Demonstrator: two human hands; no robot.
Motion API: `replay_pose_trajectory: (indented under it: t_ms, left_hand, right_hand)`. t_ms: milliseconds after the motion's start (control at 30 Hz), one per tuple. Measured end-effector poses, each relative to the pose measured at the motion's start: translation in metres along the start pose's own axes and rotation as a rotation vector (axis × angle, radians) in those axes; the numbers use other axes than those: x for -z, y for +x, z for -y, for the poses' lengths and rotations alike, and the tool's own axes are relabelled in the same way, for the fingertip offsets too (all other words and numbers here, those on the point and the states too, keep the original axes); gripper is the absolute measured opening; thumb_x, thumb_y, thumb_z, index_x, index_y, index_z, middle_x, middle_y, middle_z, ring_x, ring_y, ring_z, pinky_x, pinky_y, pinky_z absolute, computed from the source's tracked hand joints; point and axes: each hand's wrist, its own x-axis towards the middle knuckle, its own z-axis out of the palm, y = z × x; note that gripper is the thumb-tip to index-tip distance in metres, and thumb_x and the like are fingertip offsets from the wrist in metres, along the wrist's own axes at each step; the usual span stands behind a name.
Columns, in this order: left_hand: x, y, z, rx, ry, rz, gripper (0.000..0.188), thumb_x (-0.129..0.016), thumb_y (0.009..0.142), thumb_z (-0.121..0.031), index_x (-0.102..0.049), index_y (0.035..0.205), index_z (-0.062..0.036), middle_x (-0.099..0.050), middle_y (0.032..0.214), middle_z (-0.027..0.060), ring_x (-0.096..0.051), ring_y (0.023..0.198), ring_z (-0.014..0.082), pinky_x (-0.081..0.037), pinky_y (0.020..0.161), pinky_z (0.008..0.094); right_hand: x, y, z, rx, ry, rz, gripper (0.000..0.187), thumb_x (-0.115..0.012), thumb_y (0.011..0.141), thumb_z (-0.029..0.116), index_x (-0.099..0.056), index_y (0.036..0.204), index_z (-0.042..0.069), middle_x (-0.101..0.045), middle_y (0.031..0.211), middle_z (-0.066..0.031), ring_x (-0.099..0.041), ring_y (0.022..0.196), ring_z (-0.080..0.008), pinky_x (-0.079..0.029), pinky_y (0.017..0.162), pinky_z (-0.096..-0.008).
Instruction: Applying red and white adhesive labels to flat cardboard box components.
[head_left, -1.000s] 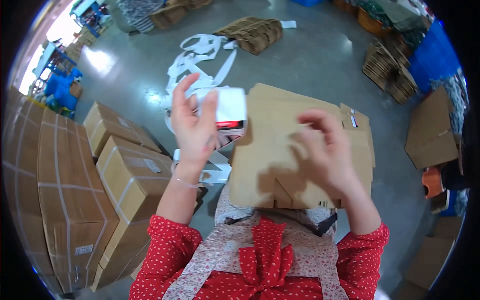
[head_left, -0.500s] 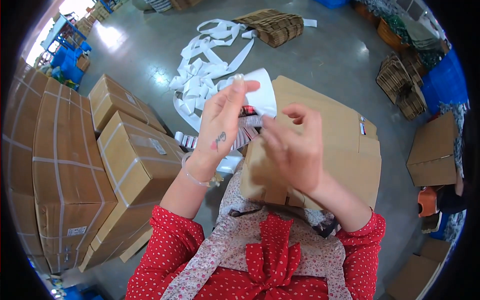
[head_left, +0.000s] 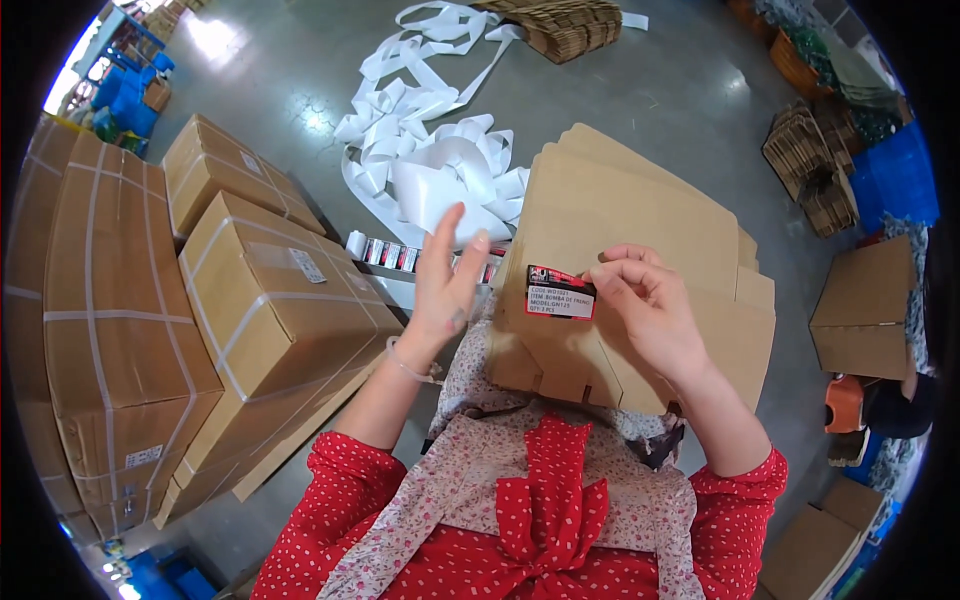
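Note:
Between the thumb and fingers of my right hand [head_left: 650, 305] is a small red, black and white label [head_left: 560, 294], its printed side facing up. It hangs over the stack of flat cardboard boxes [head_left: 640, 220] in front of me; I cannot tell whether it touches the top sheet. My left hand [head_left: 447, 285] holds nothing, its fingers apart and raised left of the stack. Just beyond those fingers lies a heap of loose white backing strip [head_left: 440, 190]. A strip of similar printed labels [head_left: 385, 253] runs behind my left hand, partly hidden by it.
Large strapped cartons [head_left: 280, 290] are stacked along my left side. Brown corrugated pieces [head_left: 570, 28] lie on the grey floor at the far side. To the right are an open carton [head_left: 865, 310], more brown pieces [head_left: 808, 165] and a blue bin [head_left: 895, 175].
The white strip that my left hand held up is released and lies with the heap. My right hand now has a separate label, brought over the cardboard. My left fingers have spread.

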Motion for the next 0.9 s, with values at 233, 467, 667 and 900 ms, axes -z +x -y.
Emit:
replay_pose_trajectory:
  t_ms: [233, 467, 667, 900]
  left_hand:
    - [-0.016, -0.021, -0.018, -0.305, 0.361, 0.169, 0.084, -0.078, 0.081, -0.03, -0.036, 0.139, 0.0132, -0.054, 0.11, 0.0268, -0.053, 0.107, 0.0368, -0.041, 0.096, 0.0414]
    - [-0.026, -0.021, -0.007, -0.185, 0.249, 0.218, 0.086, -0.08, 0.079, -0.029, -0.036, 0.14, 0.0126, -0.053, 0.116, 0.0279, -0.053, 0.107, 0.0366, -0.041, 0.096, 0.0416]
    - [-0.028, -0.006, 0.009, -0.129, 0.184, 0.124, 0.088, -0.079, 0.079, -0.035, -0.036, 0.139, 0.0128, -0.054, 0.111, 0.0279, -0.054, 0.101, 0.0391, -0.044, 0.091, 0.0427]
    - [-0.038, -0.004, -0.028, -0.007, 0.289, 0.227, 0.091, -0.08, 0.078, -0.037, -0.036, 0.139, 0.0132, -0.054, 0.121, 0.0302, -0.053, 0.115, 0.0418, -0.042, 0.1, 0.0432]
  right_hand:
    - [-0.011, 0.008, -0.01, -0.068, -0.04, -0.065, 0.019, -0.069, 0.09, 0.018, -0.072, 0.092, 0.0, -0.056, 0.11, -0.0126, -0.051, 0.109, -0.0209, -0.044, 0.087, -0.0311]
    - [-0.011, 0.012, -0.015, 0.278, -0.824, -0.287, 0.023, -0.072, 0.083, 0.014, -0.063, 0.098, -0.001, -0.055, 0.103, -0.0143, -0.051, 0.098, -0.0304, -0.042, 0.085, -0.0385]
    - [0.048, -0.011, -0.011, 0.321, -0.97, -0.606, 0.035, -0.07, 0.083, 0.016, -0.057, 0.111, -0.001, -0.058, 0.108, -0.0195, -0.054, 0.104, -0.037, -0.044, 0.09, -0.0449]
    - [0.193, -0.101, -0.098, -0.345, -0.931, -0.522, 0.029, -0.06, 0.096, 0.023, -0.06, 0.115, 0.001, -0.065, 0.099, -0.0126, -0.063, 0.091, -0.027, -0.048, 0.085, -0.0366]
